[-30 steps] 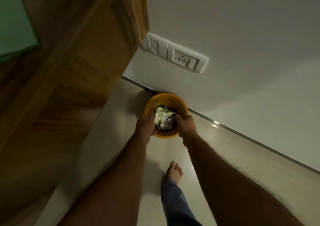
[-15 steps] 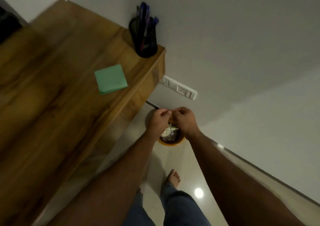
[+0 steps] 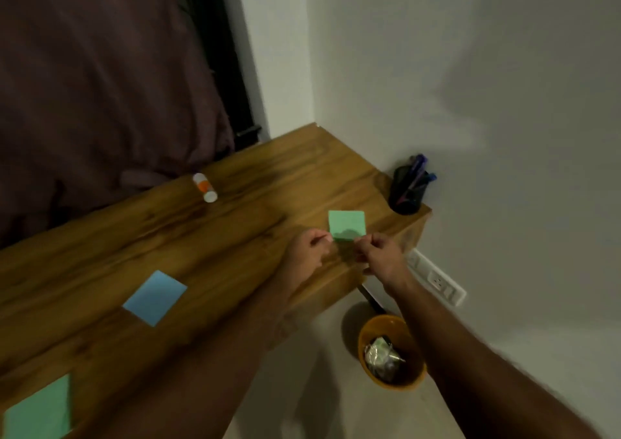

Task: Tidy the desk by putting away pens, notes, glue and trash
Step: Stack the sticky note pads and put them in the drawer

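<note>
Now that the trash sits in the bin [image 3: 391, 354], your curled, empty hands (left [image 3: 307, 250], right [image 3: 378, 254]) have risen to the green note [image 3: 346, 224].

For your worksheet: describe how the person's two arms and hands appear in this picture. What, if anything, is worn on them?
Both forearms are bare with no sleeve in view. The left hand and right hand wear no gloves. No watch, ring or bracelet shows, though the image is dim and blurred.
</note>
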The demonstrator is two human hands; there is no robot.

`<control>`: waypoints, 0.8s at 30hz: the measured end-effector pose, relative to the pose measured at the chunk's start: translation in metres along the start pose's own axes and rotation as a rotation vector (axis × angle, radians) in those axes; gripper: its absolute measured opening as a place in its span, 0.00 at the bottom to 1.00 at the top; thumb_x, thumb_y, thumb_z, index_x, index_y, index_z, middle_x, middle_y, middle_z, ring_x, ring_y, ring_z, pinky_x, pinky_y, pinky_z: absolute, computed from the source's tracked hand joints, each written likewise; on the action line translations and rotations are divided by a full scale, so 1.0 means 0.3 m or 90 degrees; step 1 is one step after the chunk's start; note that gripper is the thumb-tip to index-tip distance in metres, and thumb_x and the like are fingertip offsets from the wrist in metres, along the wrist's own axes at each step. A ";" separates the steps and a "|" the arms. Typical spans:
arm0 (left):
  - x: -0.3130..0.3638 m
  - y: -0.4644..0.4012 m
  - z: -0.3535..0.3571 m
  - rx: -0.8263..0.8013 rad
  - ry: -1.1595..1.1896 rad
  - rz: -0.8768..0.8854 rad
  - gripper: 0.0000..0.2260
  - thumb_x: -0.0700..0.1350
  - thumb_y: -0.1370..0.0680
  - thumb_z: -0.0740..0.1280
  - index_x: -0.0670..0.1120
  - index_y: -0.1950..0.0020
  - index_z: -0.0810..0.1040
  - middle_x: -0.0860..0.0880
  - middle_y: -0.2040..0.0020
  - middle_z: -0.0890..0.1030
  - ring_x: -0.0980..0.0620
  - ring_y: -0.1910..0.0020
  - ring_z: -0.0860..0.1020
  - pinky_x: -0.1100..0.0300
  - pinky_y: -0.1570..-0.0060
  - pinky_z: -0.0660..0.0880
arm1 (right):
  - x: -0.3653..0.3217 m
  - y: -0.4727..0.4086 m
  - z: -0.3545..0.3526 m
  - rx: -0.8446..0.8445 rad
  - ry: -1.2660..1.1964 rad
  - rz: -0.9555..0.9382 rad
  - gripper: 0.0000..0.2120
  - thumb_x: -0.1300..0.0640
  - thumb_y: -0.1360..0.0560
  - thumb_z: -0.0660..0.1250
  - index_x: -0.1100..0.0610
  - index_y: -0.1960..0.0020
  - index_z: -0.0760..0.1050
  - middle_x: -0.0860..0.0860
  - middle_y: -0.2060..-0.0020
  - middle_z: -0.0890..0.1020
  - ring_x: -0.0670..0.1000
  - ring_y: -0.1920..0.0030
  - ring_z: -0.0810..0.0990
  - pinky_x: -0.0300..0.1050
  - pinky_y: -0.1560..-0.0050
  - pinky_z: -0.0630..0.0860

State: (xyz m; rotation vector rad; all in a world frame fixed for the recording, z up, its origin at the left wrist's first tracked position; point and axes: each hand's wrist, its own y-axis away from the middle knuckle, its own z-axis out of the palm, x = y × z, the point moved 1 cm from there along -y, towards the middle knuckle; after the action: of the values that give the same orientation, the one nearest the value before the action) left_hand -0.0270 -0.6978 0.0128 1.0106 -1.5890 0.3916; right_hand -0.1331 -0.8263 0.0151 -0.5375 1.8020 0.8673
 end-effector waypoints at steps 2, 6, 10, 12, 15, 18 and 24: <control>-0.024 0.028 -0.126 0.038 -0.011 0.014 0.03 0.48 0.20 0.63 0.54 0.51 0.77 0.51 0.52 0.81 0.50 0.49 0.81 0.55 0.54 0.78 | -0.053 0.001 0.099 -0.036 0.030 -0.024 0.11 0.53 0.22 0.66 0.62 0.54 0.78 0.58 0.59 0.82 0.55 0.60 0.79 0.49 0.60 0.77; -0.085 0.076 -0.374 0.115 0.002 0.006 0.04 0.48 0.21 0.65 0.53 0.55 0.77 0.50 0.53 0.82 0.47 0.50 0.82 0.54 0.54 0.76 | -0.133 0.037 0.322 -0.109 0.056 -0.069 0.12 0.55 0.22 0.66 0.65 0.53 0.77 0.57 0.62 0.80 0.54 0.62 0.78 0.48 0.62 0.75; -0.172 0.131 -0.589 0.164 0.027 -0.012 0.05 0.47 0.21 0.65 0.53 0.57 0.76 0.49 0.54 0.81 0.47 0.53 0.81 0.57 0.60 0.74 | -0.149 0.070 0.563 -0.177 0.110 -0.096 0.09 0.53 0.25 0.69 0.54 0.62 0.77 0.52 0.68 0.80 0.51 0.65 0.78 0.46 0.62 0.73; -0.221 0.162 -0.686 0.184 0.033 -0.019 0.06 0.47 0.21 0.65 0.53 0.57 0.76 0.48 0.54 0.81 0.49 0.54 0.80 0.57 0.60 0.74 | -0.146 0.082 0.668 -0.203 0.138 -0.114 0.09 0.52 0.27 0.70 0.56 0.62 0.77 0.50 0.71 0.79 0.49 0.68 0.76 0.45 0.63 0.73; -0.307 0.212 -0.824 0.223 0.059 -0.040 0.06 0.46 0.20 0.65 0.53 0.57 0.76 0.48 0.55 0.81 0.49 0.54 0.80 0.56 0.60 0.75 | -0.152 0.114 0.812 -0.241 0.170 -0.125 0.08 0.56 0.25 0.70 0.57 0.61 0.77 0.50 0.72 0.77 0.47 0.71 0.74 0.38 0.70 0.71; -0.408 0.263 -0.950 0.247 0.074 -0.078 0.03 0.47 0.20 0.65 0.50 0.52 0.77 0.47 0.53 0.81 0.48 0.52 0.80 0.56 0.59 0.75 | -0.154 0.146 0.942 -0.254 0.194 -0.125 0.07 0.57 0.24 0.70 0.58 0.60 0.77 0.51 0.72 0.76 0.47 0.72 0.72 0.35 0.75 0.69; -0.571 0.347 -1.106 0.342 0.034 -0.182 0.10 0.51 0.21 0.65 0.48 0.43 0.78 0.50 0.52 0.82 0.52 0.52 0.81 0.52 0.50 0.78 | -0.157 0.182 1.125 -0.265 0.289 -0.141 0.02 0.58 0.25 0.71 0.55 0.57 0.79 0.50 0.63 0.82 0.47 0.61 0.79 0.40 0.57 0.73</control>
State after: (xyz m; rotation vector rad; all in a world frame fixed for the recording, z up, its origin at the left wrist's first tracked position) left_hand 0.0972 -0.3322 -0.0206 1.5985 -1.2878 0.6591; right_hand 0.0499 -0.5341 0.0013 -1.2610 1.9131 1.0264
